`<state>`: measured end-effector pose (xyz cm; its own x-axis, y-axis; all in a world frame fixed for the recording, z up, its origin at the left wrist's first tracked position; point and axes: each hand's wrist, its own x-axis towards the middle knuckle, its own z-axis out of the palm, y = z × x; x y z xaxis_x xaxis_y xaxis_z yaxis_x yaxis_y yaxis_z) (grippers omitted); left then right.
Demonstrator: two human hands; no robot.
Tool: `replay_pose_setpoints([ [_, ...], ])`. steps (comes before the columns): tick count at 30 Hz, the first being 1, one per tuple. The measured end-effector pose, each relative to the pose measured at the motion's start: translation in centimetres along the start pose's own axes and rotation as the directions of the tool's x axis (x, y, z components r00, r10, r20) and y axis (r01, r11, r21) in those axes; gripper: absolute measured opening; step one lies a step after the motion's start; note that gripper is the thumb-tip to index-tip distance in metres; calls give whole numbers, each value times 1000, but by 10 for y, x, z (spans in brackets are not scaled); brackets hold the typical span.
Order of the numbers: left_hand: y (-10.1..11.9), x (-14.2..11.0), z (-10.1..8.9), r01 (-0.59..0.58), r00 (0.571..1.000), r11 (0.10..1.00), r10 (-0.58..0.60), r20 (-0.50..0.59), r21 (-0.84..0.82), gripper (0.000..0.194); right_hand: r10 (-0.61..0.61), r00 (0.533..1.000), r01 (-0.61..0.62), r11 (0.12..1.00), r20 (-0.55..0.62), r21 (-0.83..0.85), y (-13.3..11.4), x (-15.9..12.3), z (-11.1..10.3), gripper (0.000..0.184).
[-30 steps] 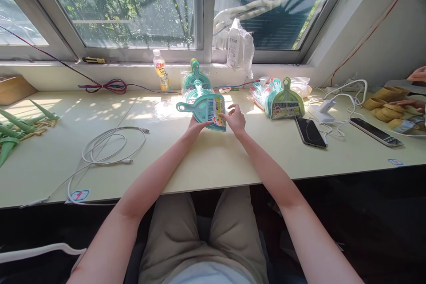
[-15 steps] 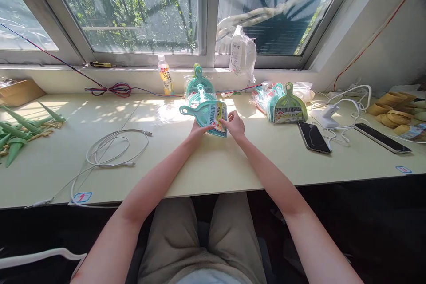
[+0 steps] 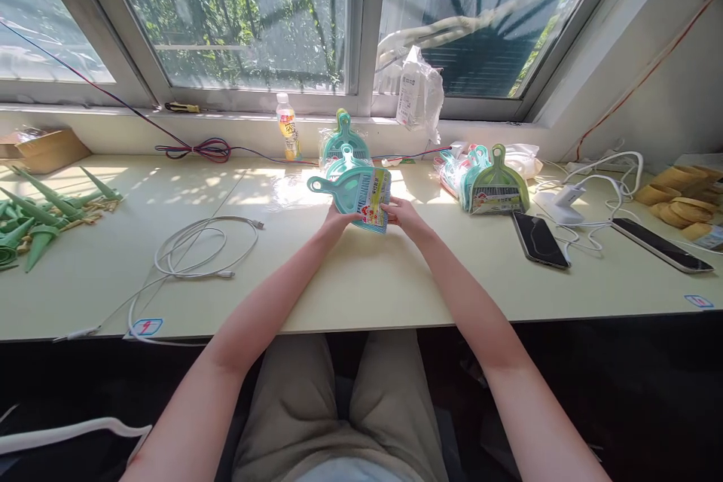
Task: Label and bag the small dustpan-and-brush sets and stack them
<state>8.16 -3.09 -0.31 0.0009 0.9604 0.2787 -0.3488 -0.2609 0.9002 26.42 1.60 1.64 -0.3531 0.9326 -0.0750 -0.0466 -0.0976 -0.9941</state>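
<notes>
Between my hands is a teal toy dustpan (image 3: pixel 351 190) with a yellow printed label, tilted so its handle points left. My left hand (image 3: pixel 339 221) grips its lower edge from below, thumb on the front. On the right, my right hand (image 3: pixel 402 215) pinches the label side with its fingers closed; some fingertips are hidden behind the pan. Just behind the held piece, another teal dustpan (image 3: pixel 346 158) and a wrapped one (image 3: pixel 344 134) lean near the wall. A green dustpan (image 3: pixel 499 179) with a brush stands among several packed ones to the right.
A juice bottle (image 3: pixel 288 128) stands by the sill. A coiled white cable (image 3: pixel 206 248) lies left, beyond it green cone-shaped pieces (image 3: pixel 42 222). Two phones (image 3: pixel 539 239) and a white charger stand (image 3: pixel 559 205) are at right. A clear plastic bag (image 3: pixel 421 94) rests against the window.
My right hand has shifted from the front of the label to the dustpan's right edge. The view has swung slightly left; the dustpan stays in both hands.
</notes>
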Motion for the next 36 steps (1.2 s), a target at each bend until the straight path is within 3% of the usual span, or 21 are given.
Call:
replay_pose_setpoints([
  [2, 4, 3, -2, -3, 1000, 999, 3, 10, 40, 87, -20, 1000, 21, 999, -19, 44, 0, 0, 1, 27],
  [4, 10, 8, -7, 16, 1000, 997, -15, -19, 79, 71, -40, 998, 45, 994, -50, 99, -1, -1, 2, 28],
  [6, 18, 13, -20, 28, 994, 987, -10, -110, 159, 50, -58, 995, 70, 987, -84, 147, -3, -1, 2, 28],
  [7, 22, 15, -28, 22, 982, 972, 23, -188, 235, 49, -66, 993, 82, 983, -103, 162, -4, -1, 1, 28],
  [8, 26, 16, -37, 18, 955, 939, 85, -284, 342, 52, -72, 990, 92, 981, -121, 168, -4, -1, 1, 28],
  [10, 31, 16, -57, 87, 849, 810, 245, -469, 580, 47, -76, 985, 101, 982, -155, 160, -5, -1, -1, 26],
  [12, 31, 15, -72, 238, 753, 635, 358, -553, 735, 37, -69, 980, 96, 985, -184, 143, -3, -1, -3, 23],
  [13, 29, 15, -78, 310, 730, 550, 384, -565, 775, 37, -67, 979, 94, 986, -192, 135, -2, -1, -3, 22],
  [16, 20, 14, -88, 433, 758, 346, 361, -544, 832, 40, -68, 980, 89, 990, -187, 111, 3, 0, -1, 19],
  [19, 14, 14, -92, 435, 799, 235, 343, -493, 869, 30, -53, 983, 68, 994, -175, 80, 7, 0, 5, 20],
  [21, 14, 13, -95, 402, 795, 244, 385, -469, 882, 24, -43, 986, 53, 997, -164, 59, 9, -2, 9, 20],
  [27, 25, 10, -98, 439, 703, 287, 480, -524, 851, 16, -24, 991, 27, 999, -135, 25, 11, -6, 19, 21],
  [31, 31, 9, -94, 443, 669, 317, 506, -545, 839, 20, -10, 985, 16, 999, -170, 35, 9, -6, 20, 19],
  [36, 45, 4, -83, 347, 612, 394, 593, -524, 851, 23, -38, 979, 55, 995, -200, 82, 5, -5, 17, 18],
])
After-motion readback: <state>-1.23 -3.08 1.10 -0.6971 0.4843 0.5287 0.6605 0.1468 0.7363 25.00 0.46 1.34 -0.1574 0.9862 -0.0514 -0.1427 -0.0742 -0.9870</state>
